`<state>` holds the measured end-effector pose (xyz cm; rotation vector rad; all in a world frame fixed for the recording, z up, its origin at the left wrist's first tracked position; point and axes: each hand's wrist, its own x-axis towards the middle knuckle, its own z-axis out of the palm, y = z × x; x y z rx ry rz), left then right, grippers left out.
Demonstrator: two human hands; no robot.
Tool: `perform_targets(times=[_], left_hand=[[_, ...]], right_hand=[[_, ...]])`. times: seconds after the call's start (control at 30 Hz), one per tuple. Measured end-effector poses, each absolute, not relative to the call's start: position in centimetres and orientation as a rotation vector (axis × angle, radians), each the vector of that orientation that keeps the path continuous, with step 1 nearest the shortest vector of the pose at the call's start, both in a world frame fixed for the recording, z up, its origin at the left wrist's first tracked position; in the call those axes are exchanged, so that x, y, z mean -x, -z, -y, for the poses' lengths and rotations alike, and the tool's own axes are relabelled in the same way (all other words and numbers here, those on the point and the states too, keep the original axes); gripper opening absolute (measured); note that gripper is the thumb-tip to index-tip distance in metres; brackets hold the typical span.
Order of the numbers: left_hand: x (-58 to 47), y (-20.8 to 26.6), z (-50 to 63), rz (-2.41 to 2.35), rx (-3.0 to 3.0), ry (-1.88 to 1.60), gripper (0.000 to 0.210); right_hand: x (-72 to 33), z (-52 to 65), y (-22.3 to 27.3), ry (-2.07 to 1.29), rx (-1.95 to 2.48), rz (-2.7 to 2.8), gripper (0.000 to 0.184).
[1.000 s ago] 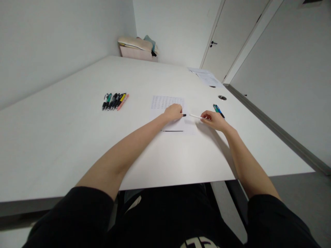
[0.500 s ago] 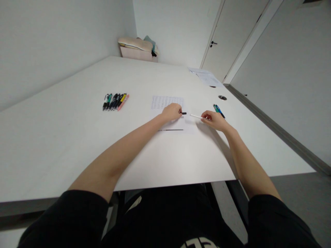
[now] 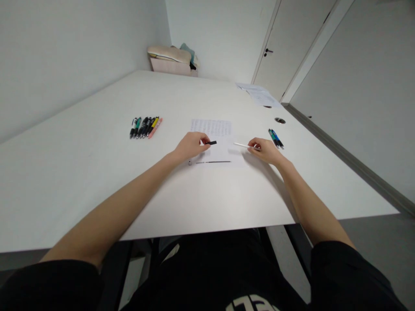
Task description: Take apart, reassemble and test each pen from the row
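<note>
Between the thumb and fingers of my left hand (image 3: 191, 145) is a short black pen grip (image 3: 212, 142), pointing right. My right hand (image 3: 265, 150) pinches a slim white pen barrel (image 3: 240, 145), whose free end points left toward the black piece. A gap separates the two parts. Both hands are over a printed sheet (image 3: 223, 152) on the white table. Lying across the sheet's near part is a thin dark pen refill (image 3: 219, 162). Left of the refill rests a tiny silvery piece (image 3: 189, 163), perhaps a pen tip.
A row of several pens (image 3: 145, 128) lies at the left. Two pens, one green and one blue (image 3: 276, 138), lie beyond my right hand. More papers (image 3: 259, 94) are at the far right, near a round table grommet (image 3: 280, 121). The table's front edge runs before my body.
My left hand has moved left with the black pen grip, widening the gap to the white barrel. The tiny silvery piece has come into view. My right hand has shifted slightly left.
</note>
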<state>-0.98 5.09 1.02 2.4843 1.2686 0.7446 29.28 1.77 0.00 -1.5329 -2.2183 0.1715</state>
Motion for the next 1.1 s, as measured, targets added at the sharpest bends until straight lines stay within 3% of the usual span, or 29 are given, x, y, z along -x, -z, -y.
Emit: perform_targets(times=[0.47,1.1], left_hand=[[1.4,-0.8,-2.2,-1.224,-2.549,-0.887,0.017],[1.4,-0.4,-2.1,-1.217,-2.571,-0.841,0.021]], right_hand=[[-24.4,-0.6,0.0,-0.173,1.284,2.251,0.014],[-24.0,-0.3,0.1,-0.197,1.267,2.295,0.016]])
